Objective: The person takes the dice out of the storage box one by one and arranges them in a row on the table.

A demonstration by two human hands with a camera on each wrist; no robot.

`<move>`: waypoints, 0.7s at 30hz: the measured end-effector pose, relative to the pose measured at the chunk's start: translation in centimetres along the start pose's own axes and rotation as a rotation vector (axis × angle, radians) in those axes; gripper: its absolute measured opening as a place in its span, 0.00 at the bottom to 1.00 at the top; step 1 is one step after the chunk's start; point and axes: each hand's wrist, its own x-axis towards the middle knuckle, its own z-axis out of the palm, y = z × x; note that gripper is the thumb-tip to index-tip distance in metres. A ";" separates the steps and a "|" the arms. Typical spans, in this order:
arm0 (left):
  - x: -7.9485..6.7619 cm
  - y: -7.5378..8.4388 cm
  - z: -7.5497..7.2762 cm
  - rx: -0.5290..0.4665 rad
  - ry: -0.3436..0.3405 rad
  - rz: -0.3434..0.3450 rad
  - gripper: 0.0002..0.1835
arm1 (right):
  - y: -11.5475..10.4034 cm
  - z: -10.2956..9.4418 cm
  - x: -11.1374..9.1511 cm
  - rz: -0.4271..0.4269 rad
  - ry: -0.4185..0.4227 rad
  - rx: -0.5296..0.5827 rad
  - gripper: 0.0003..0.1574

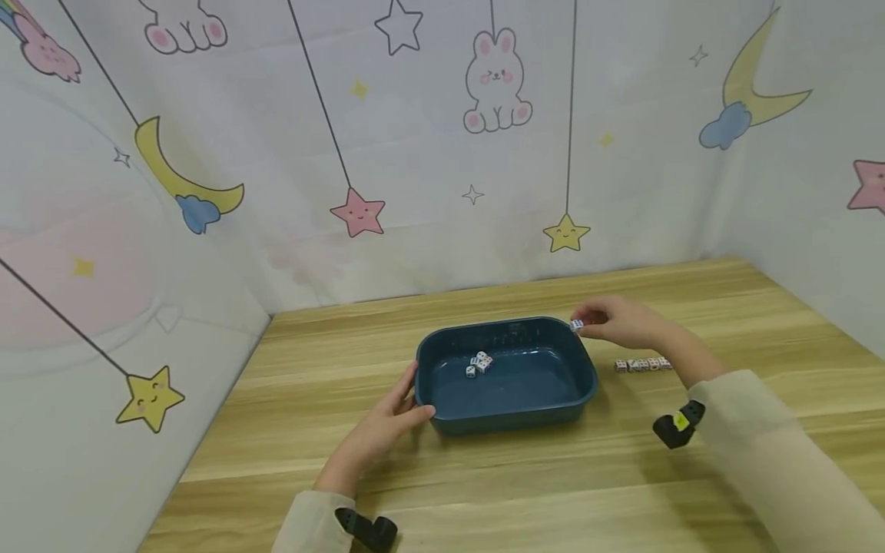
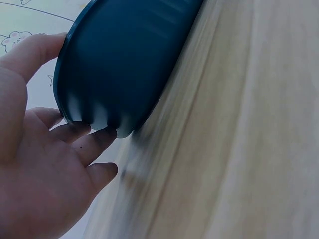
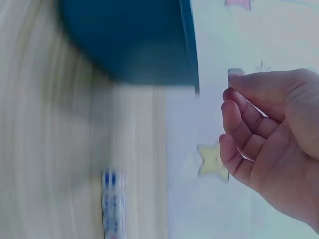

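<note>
A dark blue rectangular tray (image 1: 515, 424) sits on the wooden table, with several white dice (image 1: 482, 362) grouped toward its left inside. My left hand (image 1: 383, 426) holds the tray's left end, thumb at the front corner's rim; in the left wrist view, the fingertips (image 2: 107, 134) of this hand press the outer wall. Between thumb and fingers, my right hand (image 1: 625, 322) pinches one die (image 1: 577, 326) near the tray's back right corner. The right wrist view shows this die (image 3: 235, 72) partly covered by the thumb, apart from the tray.
Right of the tray, several dice (image 1: 643, 365) lie in a row on the wooden table (image 1: 525, 491), below the right forearm. Behind the table hangs a pale backdrop (image 1: 429, 153) printed with rabbits, stars and moons. A black wrist camera (image 1: 677, 425) sits at the right sleeve.
</note>
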 end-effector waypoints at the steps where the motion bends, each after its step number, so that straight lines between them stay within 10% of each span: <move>1: 0.0 0.0 0.0 -0.001 -0.002 0.001 0.44 | 0.5 -0.4 -0.4 0.003 0.008 -0.007 0.16; 21: -0.1 0.2 0.0 -0.007 -0.003 0.019 0.44 | 8.6 -3.7 -6.9 0.089 0.102 -0.127 0.17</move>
